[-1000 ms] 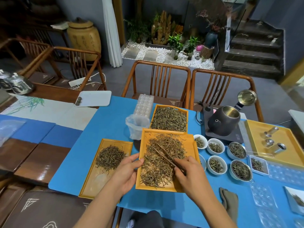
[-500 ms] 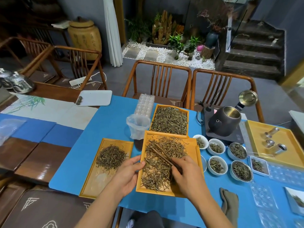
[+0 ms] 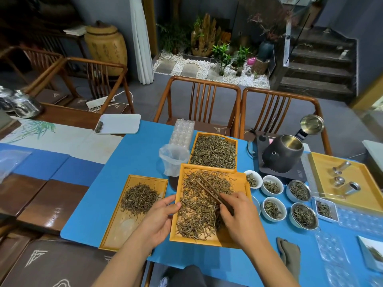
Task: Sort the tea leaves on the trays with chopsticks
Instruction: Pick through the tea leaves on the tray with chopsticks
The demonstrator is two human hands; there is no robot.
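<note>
Three orange rectangular trays sit on the blue mat (image 3: 132,162) covering the desk: middle orange tray (image 3: 207,240) near the front edge with spread dry brown tea leaves (image 3: 199,206), left orange tray (image 3: 124,228) just beside it with a smaller leaf pile (image 3: 139,198), far orange tray (image 3: 214,136) behind the middle one, full of leaves. Right hand (image 3: 240,220) grips dark wooden chopsticks (image 3: 209,190), fingers curled round the near ends, tips slanting away and left over the middle tray's leaves; tips look nearly together. Left hand (image 3: 158,217) holds the middle tray's left rim, thumb on the edge, other fingers hidden beneath, resting over the left tray's right side. Clear plastic bag-lined cup (image 3: 173,159) stands left of the far tray. Five small white bowls of tea (image 3: 271,185) cluster right of the middle tray. Black kettle (image 3: 281,153), lid open, sits on a dark base toward the desk's far right. Grey folded cloth (image 3: 289,252) lies near the front edge, right side
</note>
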